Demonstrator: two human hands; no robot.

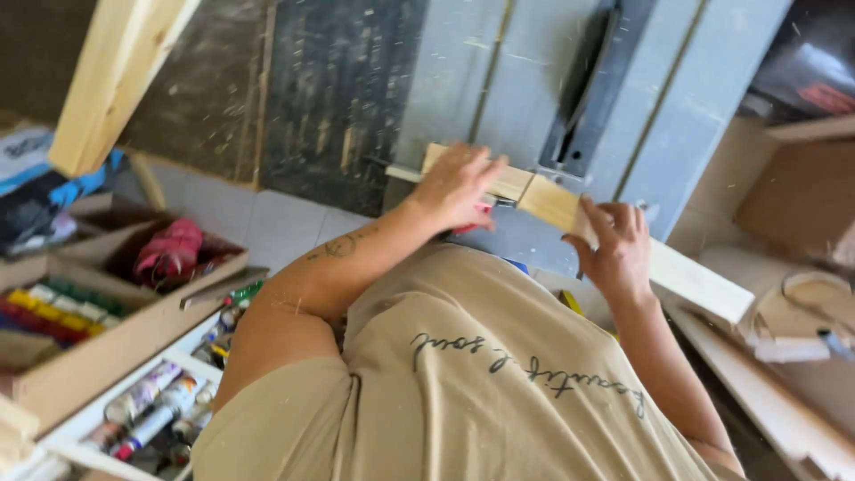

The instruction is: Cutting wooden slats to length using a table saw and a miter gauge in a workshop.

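Head view: long wood strip (570, 209) lies flat on grey saw worktop (695, 107), just beside saw blade (583, 76). Left hand (459, 183) presses flat on strip's far end, fingers spread. Right hand (614, 245) grips strip near its middle. Blade not yet in wood; strip looks whole, so cut seems not done. Box of paint tubes (53, 307) sits well apart from strip.

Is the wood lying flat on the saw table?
Flat. The wood lies across the saw table, left hand pressing it down.
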